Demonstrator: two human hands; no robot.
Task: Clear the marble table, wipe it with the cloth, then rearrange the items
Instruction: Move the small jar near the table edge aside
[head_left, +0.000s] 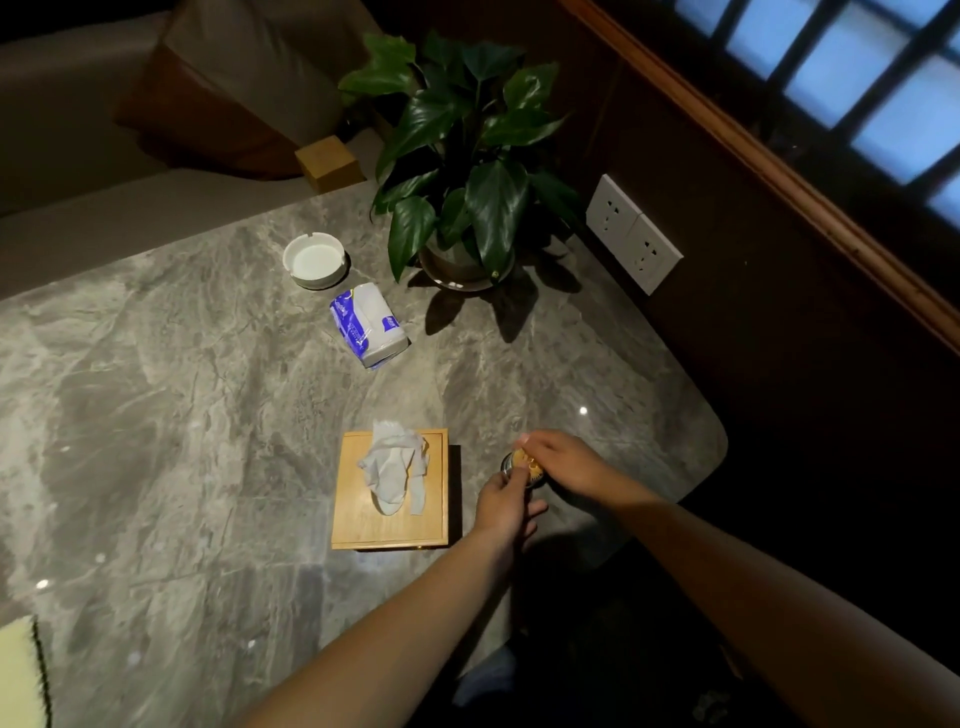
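Observation:
On the grey marble table (171, 415) a small round tin with a gold lid (524, 466) stands near the right edge. My left hand (506, 506) and my right hand (563, 460) both grip it, the right from above. Just left of it a wooden tissue box (389, 525) has a white tissue sticking up. Farther back lie a blue-and-white tissue pack (368, 325) and a white ashtray (314, 259). A potted green plant (462, 171) stands at the back. A pale yellow cloth (18, 675) shows at the bottom left corner.
A small wooden block (330, 162) sits at the table's far edge by a sofa cushion. White wall sockets (632, 234) are on the dark wall right of the plant. The table's rounded right edge runs close to the tin.

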